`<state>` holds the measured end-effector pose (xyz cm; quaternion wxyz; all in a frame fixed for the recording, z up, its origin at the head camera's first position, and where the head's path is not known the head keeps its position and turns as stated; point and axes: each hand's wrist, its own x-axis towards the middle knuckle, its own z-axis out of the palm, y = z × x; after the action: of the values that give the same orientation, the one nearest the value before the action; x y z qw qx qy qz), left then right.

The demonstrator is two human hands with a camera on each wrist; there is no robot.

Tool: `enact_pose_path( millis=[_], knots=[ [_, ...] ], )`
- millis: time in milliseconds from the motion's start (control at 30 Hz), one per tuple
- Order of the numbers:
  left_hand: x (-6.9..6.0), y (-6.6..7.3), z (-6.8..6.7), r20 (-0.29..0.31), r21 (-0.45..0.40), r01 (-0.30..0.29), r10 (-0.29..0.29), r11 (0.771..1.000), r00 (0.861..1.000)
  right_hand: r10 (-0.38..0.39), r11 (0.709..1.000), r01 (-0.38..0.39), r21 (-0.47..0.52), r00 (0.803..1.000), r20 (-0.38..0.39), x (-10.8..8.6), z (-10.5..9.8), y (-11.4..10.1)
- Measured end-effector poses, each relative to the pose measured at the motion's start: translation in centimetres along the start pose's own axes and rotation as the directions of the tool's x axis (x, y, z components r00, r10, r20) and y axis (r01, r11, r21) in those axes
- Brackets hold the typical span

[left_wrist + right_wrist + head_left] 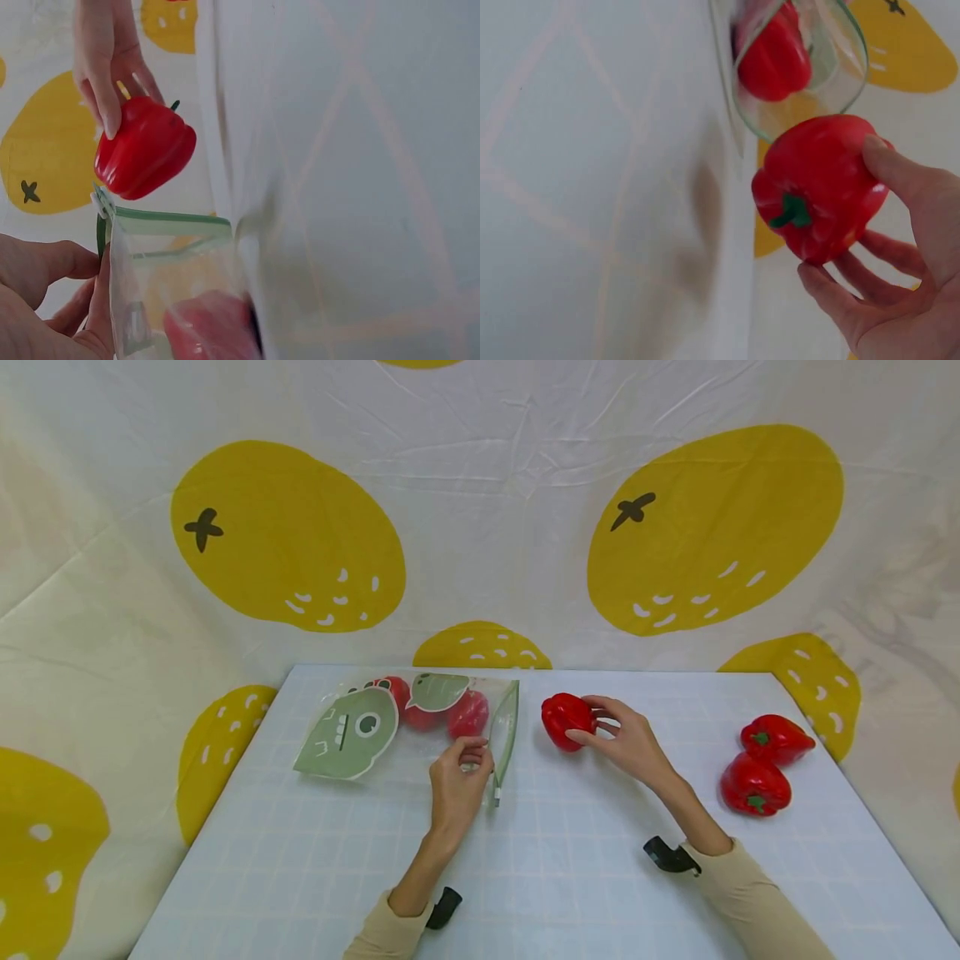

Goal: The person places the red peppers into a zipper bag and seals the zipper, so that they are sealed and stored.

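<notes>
Pepper, red and glossy, is in the right hand, off the table and just outside the mouth of the bag. Thumb and fingers are spread to its width and grip opposite sides. It looks light and firm, its smooth skin perhaps slippery; the broad lobed sides should give the surest hold, better than the short green stem.

The left hand pinches the bag's edge by its green zip, thumb against fingers. The bag is clear, thin film, likely limp enough to need that hold; its mouth gapes. Inside lie at least three red pieces, the one nearest the mouth plainly another pepper; printed patches hide the exact count. Two more peppers touch each other on the table's right side.
</notes>
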<state>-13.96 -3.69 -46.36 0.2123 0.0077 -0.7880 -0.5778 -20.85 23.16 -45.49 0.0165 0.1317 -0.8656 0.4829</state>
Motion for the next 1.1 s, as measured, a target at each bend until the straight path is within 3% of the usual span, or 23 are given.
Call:
enact_pose_path(
  millis=[333,533,867,1100],
  knots=[
    [0.0,0.2,0.0,-0.013,-0.033,0.001,-0.002,0.999,1.000,-0.046,0.997,0.043,0.066,0.998,0.053,1.0,2.9,-1.2],
    [0.0,0.1,0.0,0.003,-0.013,0.025,-0.025,1.000,1.000,-0.087,0.993,0.081,0.081,0.993,0.074,1.5,4.5,-1.7],
    [-0.1,0.4,0.0,0.003,0.005,0.004,-0.004,1.000,1.000,-0.130,0.986,0.114,0.121,0.983,0.129,2.1,6.7,-2.3],
    [-0.2,0.6,0.1,0.012,0.025,0.008,-0.008,1.000,1.000,-0.180,0.982,0.166,0.090,0.969,0.171,2.3,7.5,-2.3]
  ],
)
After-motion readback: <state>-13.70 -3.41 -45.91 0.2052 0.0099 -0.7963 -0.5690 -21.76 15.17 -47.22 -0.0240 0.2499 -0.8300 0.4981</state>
